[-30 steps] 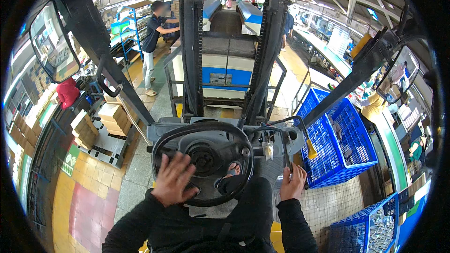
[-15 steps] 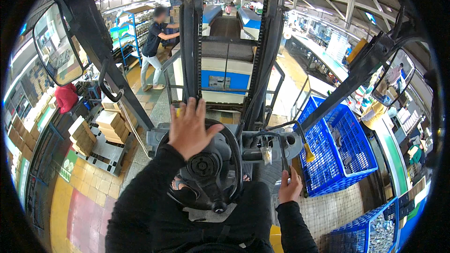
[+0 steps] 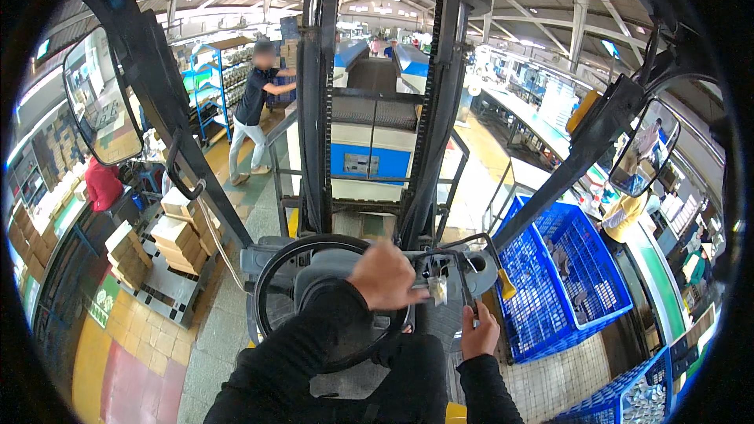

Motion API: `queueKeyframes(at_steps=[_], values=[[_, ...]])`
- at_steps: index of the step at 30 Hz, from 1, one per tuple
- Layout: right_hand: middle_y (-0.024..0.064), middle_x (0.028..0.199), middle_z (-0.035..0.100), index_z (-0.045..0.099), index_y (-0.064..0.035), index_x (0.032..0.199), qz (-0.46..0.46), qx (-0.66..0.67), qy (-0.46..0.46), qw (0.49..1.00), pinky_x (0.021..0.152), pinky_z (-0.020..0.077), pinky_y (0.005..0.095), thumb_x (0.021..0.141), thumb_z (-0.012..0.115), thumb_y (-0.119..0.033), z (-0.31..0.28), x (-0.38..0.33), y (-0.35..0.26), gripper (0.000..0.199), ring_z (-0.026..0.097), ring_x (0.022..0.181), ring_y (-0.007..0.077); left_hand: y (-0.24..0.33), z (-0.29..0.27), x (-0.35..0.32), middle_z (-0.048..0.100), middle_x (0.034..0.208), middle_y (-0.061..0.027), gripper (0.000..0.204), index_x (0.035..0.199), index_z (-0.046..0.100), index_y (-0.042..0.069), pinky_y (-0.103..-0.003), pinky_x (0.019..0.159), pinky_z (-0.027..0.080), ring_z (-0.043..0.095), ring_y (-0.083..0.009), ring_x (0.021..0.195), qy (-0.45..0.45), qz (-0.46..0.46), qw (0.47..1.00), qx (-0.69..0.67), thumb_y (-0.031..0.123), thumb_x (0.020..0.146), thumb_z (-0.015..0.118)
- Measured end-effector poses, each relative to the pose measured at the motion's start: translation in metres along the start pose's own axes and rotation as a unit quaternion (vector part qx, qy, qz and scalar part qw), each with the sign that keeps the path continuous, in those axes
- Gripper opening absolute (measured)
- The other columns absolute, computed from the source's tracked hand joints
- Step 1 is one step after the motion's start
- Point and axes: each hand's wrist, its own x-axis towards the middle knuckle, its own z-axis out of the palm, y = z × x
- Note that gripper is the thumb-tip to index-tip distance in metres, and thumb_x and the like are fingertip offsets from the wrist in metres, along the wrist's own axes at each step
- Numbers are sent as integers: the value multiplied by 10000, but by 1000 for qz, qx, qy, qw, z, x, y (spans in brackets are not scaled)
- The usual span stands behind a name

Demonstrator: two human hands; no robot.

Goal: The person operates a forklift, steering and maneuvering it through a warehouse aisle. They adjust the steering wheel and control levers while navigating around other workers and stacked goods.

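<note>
Black steering wheel [image 3: 271, 298] is gripped by the left hand [image 3: 385, 275], the right hand [image 3: 479, 334] clenches a lever, so the forklift may hit the nearby person [image 3: 253, 114].

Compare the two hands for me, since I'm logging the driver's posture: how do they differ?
The left hand lies on the right side of the black round steering wheel, arm crossing over it. The right hand sits lower, gripping a thin lever beside the wheel. Both are bare, with black sleeves.

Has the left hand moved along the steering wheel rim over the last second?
Yes. The left hand went from the steering wheel's lower-left rim, over the top, to its right side beside the lever cluster.
</note>
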Motion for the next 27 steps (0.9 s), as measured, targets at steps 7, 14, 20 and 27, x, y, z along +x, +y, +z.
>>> queueKeyframes(at_steps=[7, 14, 20, 27], values=[[163, 1147, 682, 713, -66, 1119, -23, -150, -22, 988, 999, 380, 577, 963, 626, -350, 29, 97, -27, 335, 554, 1182, 381, 26, 61, 13, 668, 671, -114, 709, 683, 717, 38, -398, 802, 452, 634, -283, 670, -31, 184, 973, -138, 662, 942, 505], [86, 1339, 633, 744, -110, 1076, 6, -110, 9, 994, 1161, 141, 683, 946, 643, -390, 83, 157, -8, 325, 364, 1454, 355, -7, 100, 14, 693, 909, -153, 637, 891, 741, 11, -495, 1076, 380, 641, -304, 969, -74, 276, 942, -175, 591, 993, 497], [73, 1239, 689, 722, -116, 1120, -44, -99, 53, 993, 1152, 183, 638, 968, 632, -391, 132, 197, 4, 327, 418, 1412, 353, -45, 110, 6, 317, 1591, -197, 738, 1486, 443, 61, -583, 1236, 160, 224, -357, 1515, -49, 106, 982, -147, 610, 995, 479], [98, 1230, 689, 715, -123, 1131, -34, -102, 47, 993, 1155, 162, 663, 967, 648, -413, 179, 252, -3, 340, 413, 1414, 362, -116, 151, 10, 162, 1680, -149, 802, 1573, 327, 103, -637, 1229, 99, 67, -381, 1564, -153, 192, 957, -152, 653, 999, 430]])
